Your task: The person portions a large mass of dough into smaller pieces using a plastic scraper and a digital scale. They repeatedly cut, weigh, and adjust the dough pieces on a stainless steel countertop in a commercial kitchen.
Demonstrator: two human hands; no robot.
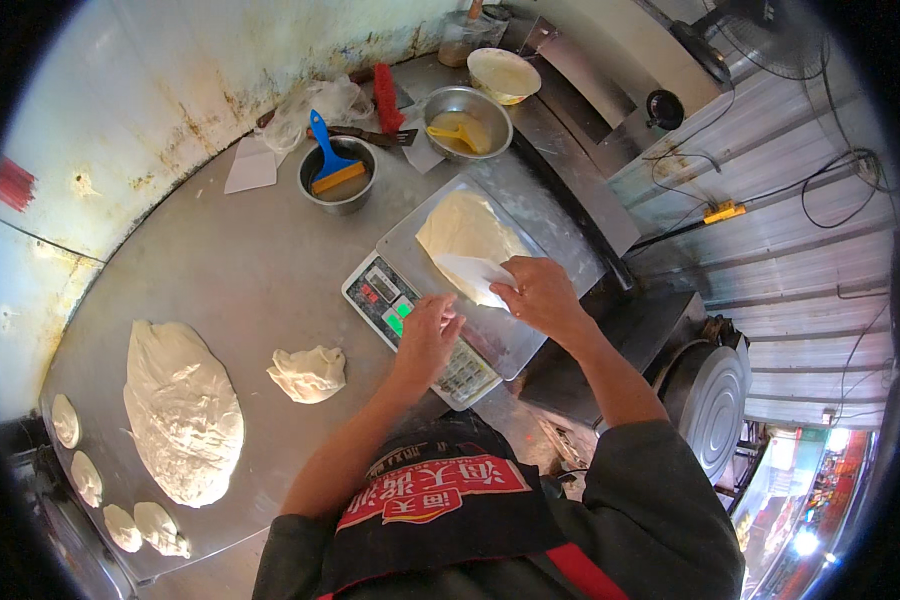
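Observation:
A slab of dough (465, 225) lies on the clear tray (514, 349) of a digital kitchen scale (375, 289). My right hand (544, 296) grips a white plastic dough scraper (469, 270), whose blade is against the near part of that dough. Over the scale's keypad side is my left hand (429, 330), fingers curled towards the thumb; whether it holds anything cannot be told. A small lump of dough (309, 373) rests on the metal table left of the scale. Farther left lies a large mass of dough (184, 412), with several small dough pieces (157, 529) near the table's corner.
Behind the scale stand a metal bowl with a blue-handled brush (330, 154), a steel bowl with a yellow tool (499, 142) and an enamel-like bowl (504, 75). White scrapers (250, 166) and a plastic bag (319, 109) lie by the wall. A round metal lid (712, 412) is at right.

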